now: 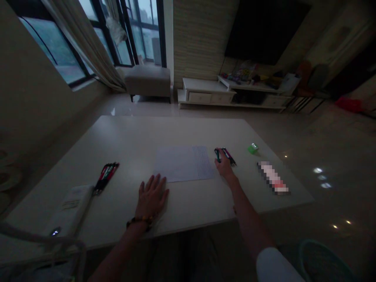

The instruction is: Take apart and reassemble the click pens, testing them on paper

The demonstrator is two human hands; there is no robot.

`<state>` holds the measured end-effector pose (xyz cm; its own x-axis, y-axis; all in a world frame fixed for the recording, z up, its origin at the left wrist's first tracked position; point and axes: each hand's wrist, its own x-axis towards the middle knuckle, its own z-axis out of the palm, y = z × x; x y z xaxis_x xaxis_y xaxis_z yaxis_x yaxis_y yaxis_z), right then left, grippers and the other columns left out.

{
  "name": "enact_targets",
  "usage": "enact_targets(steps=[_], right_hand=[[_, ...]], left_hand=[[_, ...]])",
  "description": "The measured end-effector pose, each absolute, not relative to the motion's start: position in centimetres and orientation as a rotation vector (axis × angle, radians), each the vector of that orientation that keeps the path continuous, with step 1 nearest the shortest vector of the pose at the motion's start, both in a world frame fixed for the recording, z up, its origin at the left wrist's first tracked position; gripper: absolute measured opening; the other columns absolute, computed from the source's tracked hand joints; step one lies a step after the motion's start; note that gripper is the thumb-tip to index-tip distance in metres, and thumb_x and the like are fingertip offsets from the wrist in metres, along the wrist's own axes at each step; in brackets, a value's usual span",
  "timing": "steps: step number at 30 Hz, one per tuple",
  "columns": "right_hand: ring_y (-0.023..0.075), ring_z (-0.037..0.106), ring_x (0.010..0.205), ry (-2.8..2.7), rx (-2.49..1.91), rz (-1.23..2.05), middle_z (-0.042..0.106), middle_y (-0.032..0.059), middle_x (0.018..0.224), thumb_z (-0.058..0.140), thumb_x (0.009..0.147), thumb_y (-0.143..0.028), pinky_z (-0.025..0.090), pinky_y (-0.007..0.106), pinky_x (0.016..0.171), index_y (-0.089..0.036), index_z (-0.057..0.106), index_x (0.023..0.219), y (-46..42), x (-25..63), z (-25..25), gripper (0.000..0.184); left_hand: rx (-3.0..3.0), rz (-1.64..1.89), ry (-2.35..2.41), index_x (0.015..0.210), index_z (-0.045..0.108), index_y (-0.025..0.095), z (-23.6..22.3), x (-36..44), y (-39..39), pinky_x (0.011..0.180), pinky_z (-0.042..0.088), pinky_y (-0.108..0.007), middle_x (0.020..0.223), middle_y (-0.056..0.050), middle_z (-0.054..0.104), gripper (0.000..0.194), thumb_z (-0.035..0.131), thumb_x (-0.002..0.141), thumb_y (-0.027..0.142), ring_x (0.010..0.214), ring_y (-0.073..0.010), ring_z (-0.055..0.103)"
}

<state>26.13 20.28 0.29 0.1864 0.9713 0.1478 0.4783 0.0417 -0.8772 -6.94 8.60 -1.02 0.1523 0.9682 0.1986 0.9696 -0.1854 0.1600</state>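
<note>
L hand (151, 196) flat and open by paper sheet (183, 163), as if steadying it; R hand (225, 166) shut on pens (226, 156) right of sheet.

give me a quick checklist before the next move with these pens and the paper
left hand flat on the white table, by the sheet of paper: ok
sheet of paper lying flat: ok
right hand on the pens: ok
firmness of its hold on them: cannot tell
pens apart from the green block: ok
bundle of pens apart from the sheet: ok
</note>
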Motion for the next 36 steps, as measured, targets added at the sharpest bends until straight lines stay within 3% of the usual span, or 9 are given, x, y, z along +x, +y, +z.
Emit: enact_targets(steps=[3,11,16,20,22,30,36], right_hand=[[0.023,0.059,0.084,-1.679,-1.868,0.312,0.061,0.0119,0.107,0.052,0.077,-0.03,0.043,0.032,0.075,-0.02,0.045,0.128,20.4,28.4,0.9,0.053],[0.0214,0.058,0.088,-1.789,-2.124,0.095,0.059,0.0126,0.106,0.047,0.083,-0.036,0.041,0.028,0.072,-0.019,0.049,0.124,19.6,29.1,1.7,0.045],[0.019,0.056,0.081,-1.556,-1.989,0.029,0.058,0.011,0.097,0.036,0.085,-0.032,0.042,0.029,0.07,-0.016,0.055,0.113,13.8,28.4,-0.5,0.038],[0.0196,0.053,0.066,-1.423,-1.9,0.126,0.056,0.0099,0.082,0.037,0.081,-0.04,0.043,0.031,0.062,-0.012,0.057,0.11,7.9,29.2,-3.3,0.045],[0.0199,0.053,0.063,-1.37,-1.897,0.18,0.056,0.0105,0.081,0.037,0.079,-0.041,0.043,0.032,0.058,-0.012,0.057,0.11,5.8,29.5,-4.3,0.046],[0.0177,0.054,0.07,-1.465,-1.976,0.066,0.058,0.0088,0.092,0.038,0.081,-0.035,0.036,0.028,0.058,-0.017,0.061,0.1,4.0,29.0,-4.3,0.034],[0.0147,0.052,0.067,-1.451,-2.023,0.061,0.058,0.0073,0.094,0.04,0.082,-0.031,0.032,0.026,0.057,-0.018,0.061,0.098,4.1,28.7,-4.5,0.029]], left_hand=[[-2.371,-0.402,-2.006,0.131,0.041,0.029,-1.0,-7.0,8.6,0.106,0.016,-0.052,0.141,-0.004,0.035,0.05,0.036,0.084,0.046,0.131,-0.0261,0.027],[-2.379,-0.399,-1.991,0.13,0.042,0.027,-0.8,-7.2,8.5,0.104,0.02,-0.052,0.14,-0.006,0.036,0.049,0.035,0.085,0.046,0.13,-0.026,0.028],[-2.305,-0.573,-1.972,0.125,0.046,0.021,-0.6,-7.2,7.9,0.102,0.028,-0.043,0.136,-0.009,0.042,0.045,0.036,0.086,0.041,0.126,-0.0229,0.036],[-2.088,-0.693,-2.129,0.108,0.057,0.017,0.9,-10.3,7.7,0.089,0.041,-0.032,0.11,-0.01,0.06,0.036,0.032,0.088,0.034,0.102,-0.0191,0.054],[-1.936,-0.661,-2.233,0.106,0.057,0.015,2.1,-13.2,7.9,0.085,0.043,-0.032,0.103,-0.012,0.061,0.035,0.033,0.087,0.031,0.096,-0.0199,0.056],[-1.523,-0.427,-2.757,0.102,0.052,0.011,4.5,-20.4,8.9,0.073,0.044,-0.033,0.107,-0.018,0.057,0.024,0.043,0.082,0.022,0.09,-0.0246,0.059],[-1.491,-0.639,-2.923,0.075,0.05,0.009,5.3,-21.1,9.7,0.07,0.043,-0.038,0.089,-0.019,0.061,0.005,0.049,0.076,0.014,0.091,-0.0327,0.058]])
